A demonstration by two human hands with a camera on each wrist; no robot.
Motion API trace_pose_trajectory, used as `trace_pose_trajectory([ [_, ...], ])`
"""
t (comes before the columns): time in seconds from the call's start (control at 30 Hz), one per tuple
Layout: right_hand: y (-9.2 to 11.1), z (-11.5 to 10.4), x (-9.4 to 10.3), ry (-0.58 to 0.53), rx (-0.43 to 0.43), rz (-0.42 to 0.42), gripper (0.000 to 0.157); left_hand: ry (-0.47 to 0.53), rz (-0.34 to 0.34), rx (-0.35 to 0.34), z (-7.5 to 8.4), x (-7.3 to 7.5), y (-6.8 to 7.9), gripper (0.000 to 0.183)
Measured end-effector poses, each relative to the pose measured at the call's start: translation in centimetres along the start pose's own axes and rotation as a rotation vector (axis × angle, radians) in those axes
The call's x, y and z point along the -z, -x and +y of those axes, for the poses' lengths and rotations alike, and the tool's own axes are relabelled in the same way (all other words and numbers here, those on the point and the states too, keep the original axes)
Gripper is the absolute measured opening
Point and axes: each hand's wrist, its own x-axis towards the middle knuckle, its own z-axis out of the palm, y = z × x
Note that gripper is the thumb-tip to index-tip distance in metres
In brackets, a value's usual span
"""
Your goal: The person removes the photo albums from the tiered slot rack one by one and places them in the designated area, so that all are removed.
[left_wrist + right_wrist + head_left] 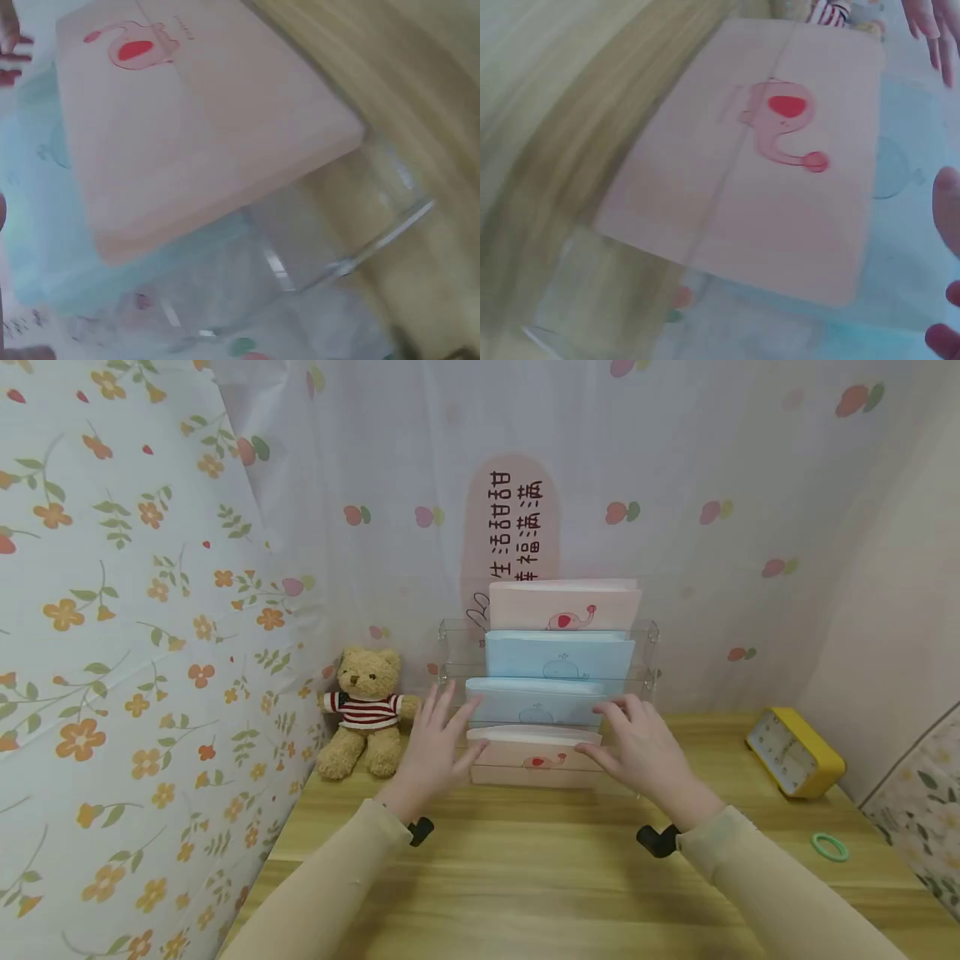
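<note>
A clear tiered rack (654, 633) holds a front pink booklet (498, 758) with a red elephant, a blue booklet (495, 702) and another blue booklet (517, 652) with whales, and a back pink booklet (517, 606). At the left edges of the two front booklets is my left hand (431, 752), fingers spread. My right hand (651, 756) mirrors it on the right, its fingertips overlapping the booklets' right edges in the head view. Both hands have loosely bent fingers and grip nothing. Up close, the front pink booklet (202, 120) leans back in its tier.
A teddy bear (366, 710) in a striped shirt sits left of the rack. To the right stand a yellow clock (797, 752) and, nearer, a green ring (830, 847). Patterned cloth (390, 460) hangs behind the wooden table (525, 868).
</note>
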Motion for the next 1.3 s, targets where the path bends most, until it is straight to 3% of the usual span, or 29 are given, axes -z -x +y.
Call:
trace_pose_trajectory([
  [0.23, 1.1, 0.3, -0.8, -0.087, -0.194, -0.071, 0.065, 0.352, 0.116, 0.315, -1.9, -2.1, 1.7, 0.075],
  [0.33, 1.1, 0.4, -1.1, -0.128, -0.259, -0.114, 0.067, 0.5, 0.151, 0.414, -2.6, -3.1, 2.3, 0.075],
  [0.43, 1.1, 0.6, -1.4, -0.174, -0.31, -0.152, 0.07, 0.612, 0.16, 0.472, -3.3, -4.4, 2.9, 0.075],
  [0.6, 0.9, 0.4, -1.7, -0.234, -0.343, -0.162, 0.068, 0.737, 0.186, 0.507, -3.9, -6.5, 3.5, 0.074],
  [0.83, 1.1, -0.1, -2.8, -0.257, -0.296, -0.122, 0.062, 0.739, 0.201, 0.542, -4.0, -8.7, 4.4, 0.065],
  [1.03, 1.1, -0.6, -4.4, -0.251, -0.213, -0.039, 0.052, 0.742, 0.213, 0.544, -4.3, -9.5, 4.6, 0.057],
  [1.3, 1.2, -1.9, -6.3, -0.322, -0.198, 0.058, 0.038, 0.801, 0.239, 0.579, -5.1, -10.4, 5.0, 0.049],
])
